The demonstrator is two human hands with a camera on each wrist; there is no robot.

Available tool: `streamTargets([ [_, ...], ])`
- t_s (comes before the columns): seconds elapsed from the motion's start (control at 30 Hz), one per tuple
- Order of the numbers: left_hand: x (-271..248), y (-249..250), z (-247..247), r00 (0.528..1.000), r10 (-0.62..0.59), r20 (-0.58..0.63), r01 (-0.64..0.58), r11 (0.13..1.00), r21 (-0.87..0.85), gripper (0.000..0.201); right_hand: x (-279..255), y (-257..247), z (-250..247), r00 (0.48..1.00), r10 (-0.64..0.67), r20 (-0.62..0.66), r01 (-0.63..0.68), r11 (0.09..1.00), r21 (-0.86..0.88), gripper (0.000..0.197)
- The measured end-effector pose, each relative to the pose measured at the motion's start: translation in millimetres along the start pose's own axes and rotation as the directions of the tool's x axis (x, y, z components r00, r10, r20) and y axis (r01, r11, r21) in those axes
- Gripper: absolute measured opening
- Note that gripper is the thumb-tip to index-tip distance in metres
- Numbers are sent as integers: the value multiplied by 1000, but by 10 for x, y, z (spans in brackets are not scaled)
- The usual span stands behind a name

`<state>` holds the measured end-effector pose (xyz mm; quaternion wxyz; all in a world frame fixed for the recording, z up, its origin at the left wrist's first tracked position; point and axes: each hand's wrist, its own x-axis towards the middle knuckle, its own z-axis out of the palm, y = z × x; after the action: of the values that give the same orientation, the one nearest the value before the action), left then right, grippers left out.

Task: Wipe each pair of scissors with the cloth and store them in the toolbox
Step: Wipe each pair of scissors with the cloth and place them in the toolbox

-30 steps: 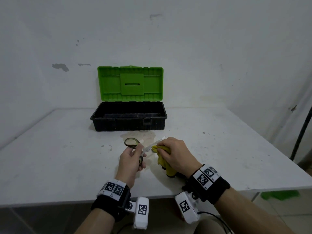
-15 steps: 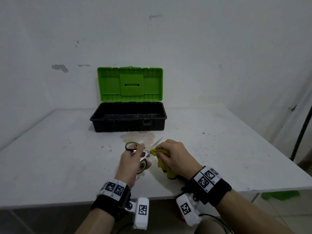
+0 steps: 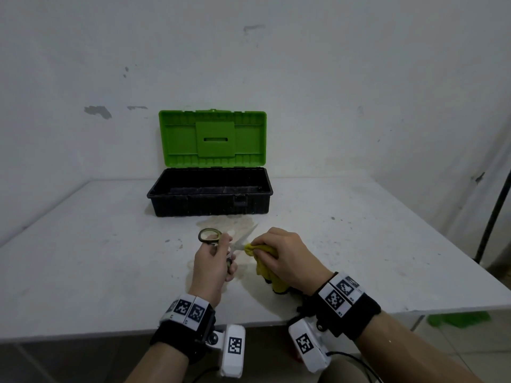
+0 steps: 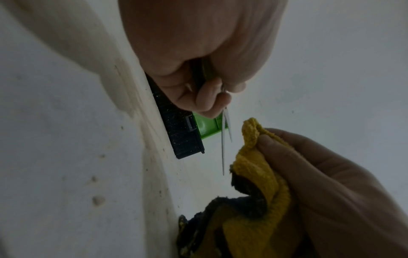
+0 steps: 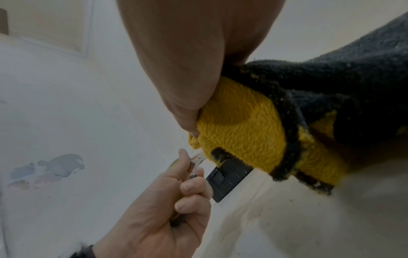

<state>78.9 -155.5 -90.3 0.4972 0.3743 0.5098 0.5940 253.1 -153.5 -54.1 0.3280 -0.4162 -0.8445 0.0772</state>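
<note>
My left hand (image 3: 218,255) grips a pair of scissors (image 3: 211,235) by the olive handles, blades (image 4: 223,144) slightly apart and pointing to the right. My right hand (image 3: 272,251) pinches a yellow and dark cloth (image 3: 261,261) against the blades near the pivot; the cloth (image 5: 240,129) hangs down to the table. The toolbox (image 3: 210,194) stands behind my hands on the table, black tray open and its green lid (image 3: 212,138) upright against the wall. Nothing shows inside the tray from the head view.
The white table (image 3: 96,258) carries a brownish stain (image 3: 229,225) in front of the toolbox. A dark pole (image 3: 495,205) stands at the right, past the table's edge, and a green object (image 3: 459,319) lies on the floor below.
The scissors have tilted so the blade tips point more upward and away. My right hand with the cloth has slid along the blades toward the pivot.
</note>
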Motion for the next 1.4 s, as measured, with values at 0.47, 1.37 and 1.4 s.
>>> streamTargets([
  [0.47,-44,-56,-4,998,54,37,-54,999,-5,33,13,-117,74,995,16,-103,-13,999,33,17],
  [1.37,-119,-107,69,974,141,180,-155,986,63,28,95,-140,129,984,107,-145,-111,994,-22,14],
  [1.4,-125,-110,63,973,141,182,-155,986,65,27,131,-95,102,977,129,-172,-134,991,-22,14],
])
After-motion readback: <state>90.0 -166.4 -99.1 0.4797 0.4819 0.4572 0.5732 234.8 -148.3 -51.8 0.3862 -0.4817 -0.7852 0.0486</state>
